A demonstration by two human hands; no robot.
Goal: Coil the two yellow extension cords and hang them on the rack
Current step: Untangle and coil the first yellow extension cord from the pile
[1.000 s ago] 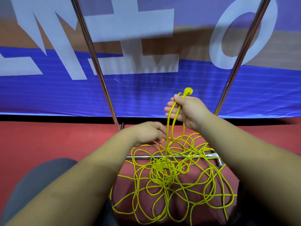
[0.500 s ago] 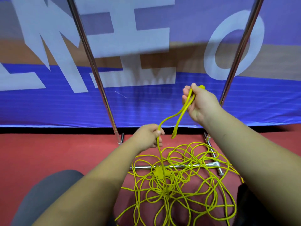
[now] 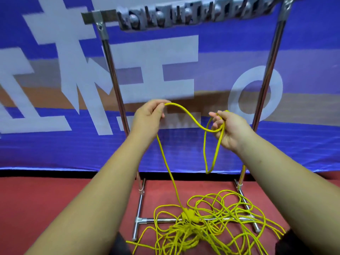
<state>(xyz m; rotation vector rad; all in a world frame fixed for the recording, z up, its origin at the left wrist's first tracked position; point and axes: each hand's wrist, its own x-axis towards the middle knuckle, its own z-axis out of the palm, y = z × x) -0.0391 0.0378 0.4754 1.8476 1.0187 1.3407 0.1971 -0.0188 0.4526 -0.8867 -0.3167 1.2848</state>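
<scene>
A tangled heap of yellow extension cord lies on the red floor across the foot of a chrome rack. One strand rises from the heap to my left hand, which pinches it at chest height. From there the cord sags across to my right hand, which grips a hanging loop and the cord's end. A yellow plug sits on the heap. I cannot tell the two cords apart in the tangle.
The rack's top bar carries a row of metal hooks. Its right post stands just behind my right hand. A blue and white banner hangs behind the rack. My dark-trousered knees frame the heap.
My left hand rose from near the heap to chest height, drawing a strand up. My hands moved apart and the view tilted up, showing the rack's top bar.
</scene>
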